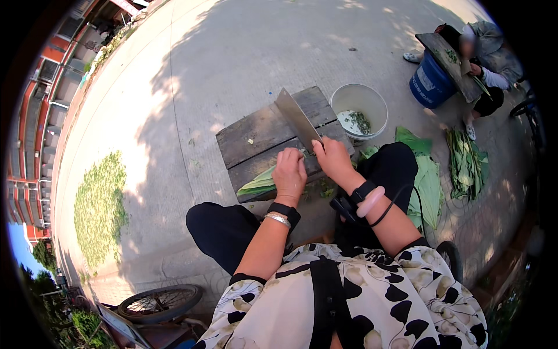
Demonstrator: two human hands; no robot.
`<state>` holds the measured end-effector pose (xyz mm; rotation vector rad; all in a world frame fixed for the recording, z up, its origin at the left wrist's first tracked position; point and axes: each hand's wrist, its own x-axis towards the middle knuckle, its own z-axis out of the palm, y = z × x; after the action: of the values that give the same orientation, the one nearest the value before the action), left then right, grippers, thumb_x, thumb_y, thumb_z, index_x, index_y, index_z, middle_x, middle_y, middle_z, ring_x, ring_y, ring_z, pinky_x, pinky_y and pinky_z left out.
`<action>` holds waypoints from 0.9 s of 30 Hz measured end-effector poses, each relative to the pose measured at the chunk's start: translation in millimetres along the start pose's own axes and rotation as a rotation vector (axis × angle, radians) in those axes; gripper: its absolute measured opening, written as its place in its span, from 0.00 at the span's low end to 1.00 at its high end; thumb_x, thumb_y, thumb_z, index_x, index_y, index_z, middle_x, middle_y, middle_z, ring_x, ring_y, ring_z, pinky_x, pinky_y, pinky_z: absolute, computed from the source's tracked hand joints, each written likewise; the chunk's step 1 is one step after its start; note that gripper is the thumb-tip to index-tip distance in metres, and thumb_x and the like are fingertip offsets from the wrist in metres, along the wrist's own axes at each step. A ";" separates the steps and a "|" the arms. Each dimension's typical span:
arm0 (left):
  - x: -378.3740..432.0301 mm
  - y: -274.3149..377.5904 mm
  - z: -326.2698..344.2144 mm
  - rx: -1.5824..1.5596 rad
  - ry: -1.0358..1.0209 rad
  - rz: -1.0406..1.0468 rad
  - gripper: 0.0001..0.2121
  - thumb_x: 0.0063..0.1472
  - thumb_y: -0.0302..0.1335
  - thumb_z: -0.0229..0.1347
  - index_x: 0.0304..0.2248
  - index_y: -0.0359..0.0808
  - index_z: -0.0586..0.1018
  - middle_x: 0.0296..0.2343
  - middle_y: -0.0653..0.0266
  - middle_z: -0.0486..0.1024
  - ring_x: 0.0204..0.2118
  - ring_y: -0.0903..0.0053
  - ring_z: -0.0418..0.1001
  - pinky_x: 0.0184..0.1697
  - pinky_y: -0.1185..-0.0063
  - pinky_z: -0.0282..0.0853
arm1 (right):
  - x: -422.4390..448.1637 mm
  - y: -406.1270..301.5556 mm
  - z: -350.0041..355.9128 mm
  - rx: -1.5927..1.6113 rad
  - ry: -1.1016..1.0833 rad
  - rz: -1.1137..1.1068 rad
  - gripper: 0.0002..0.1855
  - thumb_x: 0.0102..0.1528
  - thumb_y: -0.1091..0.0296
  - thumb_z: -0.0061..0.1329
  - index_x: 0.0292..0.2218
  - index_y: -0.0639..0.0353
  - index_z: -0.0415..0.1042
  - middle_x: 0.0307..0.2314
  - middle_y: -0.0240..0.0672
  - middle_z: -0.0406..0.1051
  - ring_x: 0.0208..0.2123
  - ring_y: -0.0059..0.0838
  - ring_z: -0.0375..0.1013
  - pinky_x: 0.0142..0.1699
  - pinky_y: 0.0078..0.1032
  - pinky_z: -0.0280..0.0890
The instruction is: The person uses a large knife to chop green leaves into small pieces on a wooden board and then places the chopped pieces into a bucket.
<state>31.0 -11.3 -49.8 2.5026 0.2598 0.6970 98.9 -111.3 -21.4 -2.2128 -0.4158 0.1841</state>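
My right hand (334,159) grips the handle of a cleaver (297,118), its broad blade standing on edge and slanting away to the upper left. Close beside it, my left hand (290,171) presses with bent fingers on a bundle of long green leaves (258,183). The bundle lies along the near side of a weathered wooden board (255,135) made of planks. A few green scraps show by my left fingertips and below the board's near edge. Whether the blade touches the leaves is hidden by my hands.
A white bucket (359,109) with chopped greens stands beyond the board's right side. Large leaves (427,187) and a leaf bundle (467,163) lie to my right. Chopped greens (100,209) are spread on the pavement at left. Another person (492,52) sits by a board on a blue bucket (429,83).
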 end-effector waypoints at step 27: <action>-1.4 0.8 0.3 0.000 -0.008 -0.033 0.06 0.44 0.20 0.50 0.23 0.37 0.66 0.23 0.67 0.65 0.30 0.69 0.65 0.27 0.74 0.61 | 7.4 2.0 -4.0 -0.060 -0.044 -0.048 0.17 0.49 0.60 0.39 0.20 0.65 0.67 0.17 0.51 0.66 0.23 0.51 0.66 0.29 0.40 0.61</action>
<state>30.0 -12.5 -50.2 2.4951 0.2980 0.6737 107.4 -112.8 -20.3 -2.2585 -0.5038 0.1975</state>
